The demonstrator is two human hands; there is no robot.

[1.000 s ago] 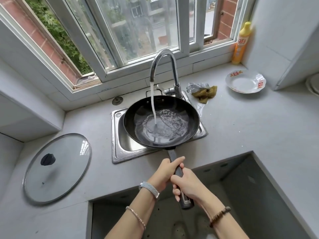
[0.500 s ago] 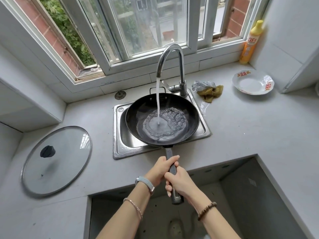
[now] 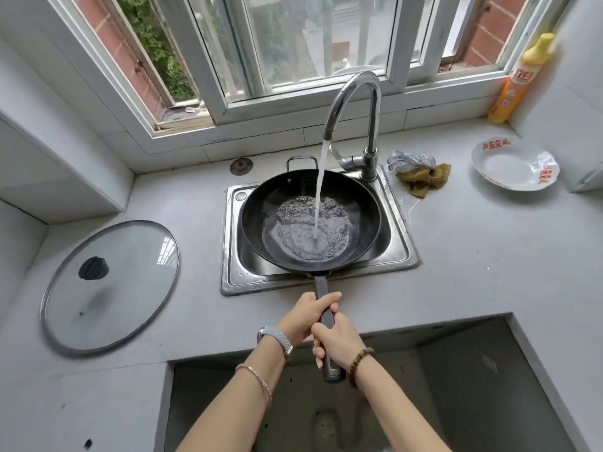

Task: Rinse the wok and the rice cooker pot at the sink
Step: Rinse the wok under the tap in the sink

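A black wok [image 3: 261,203] sits over the steel sink [image 3: 403,252], its long grey handle pointing toward me. Water runs from the chrome tap [image 3: 355,93] into the wok and pools at its bottom. My left hand [image 3: 308,313] grips the handle nearer the wok. My right hand [image 3: 336,342] grips it just behind, closer to me. A small metal loop handle [image 3: 301,161] shows behind the wok's far rim. No rice cooker pot is in view.
A glass lid [image 3: 111,285] lies flat on the counter at the left. A scouring pad and yellow cloth [image 3: 421,172] lie right of the tap. Farther right stand a white dish [image 3: 514,166] and a yellow detergent bottle [image 3: 520,79]. A counter cutout [image 3: 456,386] opens below my arms.
The wok has lowered and settled slightly farther into the sink under the stream. The pool of water in it has grown. Both hands keep their grip.
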